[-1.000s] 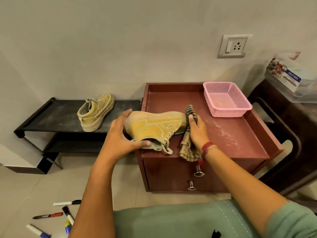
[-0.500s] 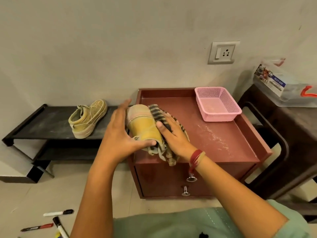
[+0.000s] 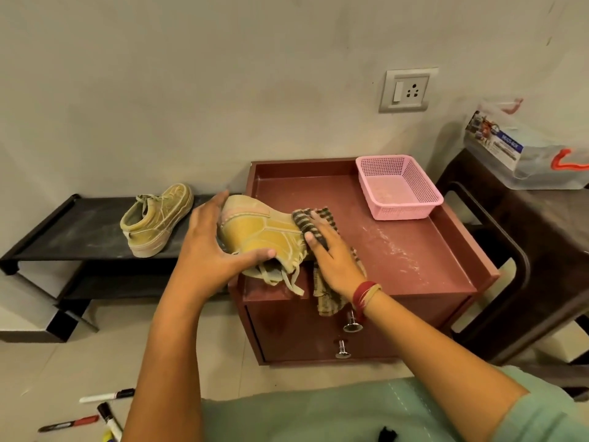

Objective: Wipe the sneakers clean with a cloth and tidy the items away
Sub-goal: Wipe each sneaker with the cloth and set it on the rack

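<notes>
A yellow sneaker lies on its side at the front left of the red-brown cabinet top, laces hanging over the edge. My left hand grips it at the heel and ankle opening, thumb curled over the collar. My right hand presses a striped cloth against the sneaker's toe end with fairly straight fingers. The cloth's loose end hangs down over the cabinet front. A second yellow sneaker stands on the low black shelf to the left.
A pink mesh basket stands at the cabinet's back right. White dust marks the cabinet top. Two drawer knobs stick out below. A dark table with a plastic box is at right. Several markers lie on the floor.
My right hand has slid the cloth from the sneaker's middle to its toe end, uncovering the yellow side. The sneaker has turned back lengthwise. My left hand keeps its hold.
</notes>
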Available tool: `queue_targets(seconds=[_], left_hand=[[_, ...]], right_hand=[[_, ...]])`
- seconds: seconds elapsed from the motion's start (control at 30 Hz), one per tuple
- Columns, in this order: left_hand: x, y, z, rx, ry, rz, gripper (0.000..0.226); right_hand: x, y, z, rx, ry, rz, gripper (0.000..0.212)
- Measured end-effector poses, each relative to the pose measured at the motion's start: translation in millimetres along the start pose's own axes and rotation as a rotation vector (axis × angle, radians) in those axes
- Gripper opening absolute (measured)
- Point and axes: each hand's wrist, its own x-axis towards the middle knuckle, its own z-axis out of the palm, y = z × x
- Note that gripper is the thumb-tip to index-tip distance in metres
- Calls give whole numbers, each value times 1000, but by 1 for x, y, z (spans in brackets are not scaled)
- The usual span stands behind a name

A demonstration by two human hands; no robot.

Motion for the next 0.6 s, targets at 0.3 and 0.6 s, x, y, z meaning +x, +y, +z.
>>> queue_targets(seconds=[0.3, 0.6], left_hand=[[6, 9, 0, -8, 13, -23, 108], [23, 53, 0, 140, -247, 290, 110]], right_hand=[[1, 8, -31, 110, 196, 408, 28], [-7, -75, -56, 225, 291, -84, 31]])
